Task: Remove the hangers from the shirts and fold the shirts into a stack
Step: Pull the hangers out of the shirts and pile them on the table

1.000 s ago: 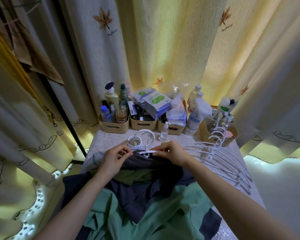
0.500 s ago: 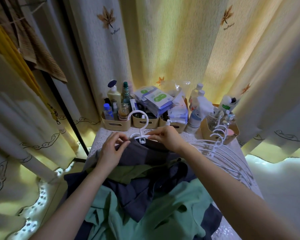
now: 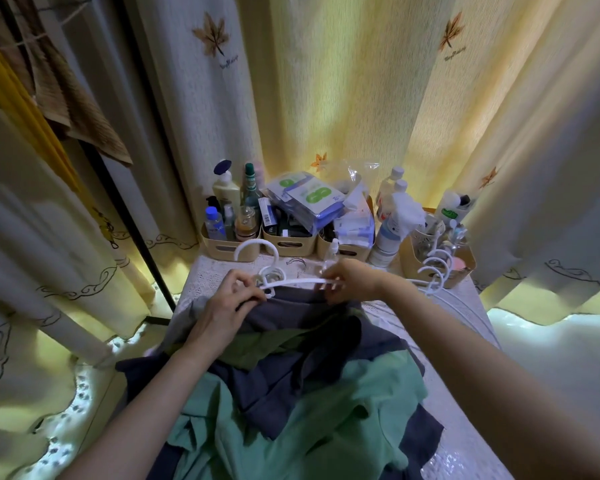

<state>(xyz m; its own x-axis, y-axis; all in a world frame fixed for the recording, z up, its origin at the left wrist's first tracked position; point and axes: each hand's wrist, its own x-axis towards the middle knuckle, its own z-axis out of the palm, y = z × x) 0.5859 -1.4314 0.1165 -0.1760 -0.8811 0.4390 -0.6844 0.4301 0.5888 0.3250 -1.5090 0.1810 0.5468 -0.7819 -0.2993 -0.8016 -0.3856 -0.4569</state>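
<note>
Shirt pile (image 3: 291, 393): green and dark shirts heaped on the near and middle table (image 3: 465, 341), unfolded. Top dark shirt (image 3: 302, 310): collar at the far end, between both hands. White hanger (image 3: 293, 282): just beyond that collar, long axis left to right, hook far-left, right arm already out of the neck. Left hand (image 3: 229, 299): pinching collar and hanger neck. Right hand (image 3: 347, 280): gripping the freed hanger arm, nearer the exit side. Against half a second ago: more hanger bared, right hand further right

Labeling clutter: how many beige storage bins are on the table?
4: left bin, middle bin, third bin in a back row, fourth bin apart at right. More may hide behind clutter.
</note>
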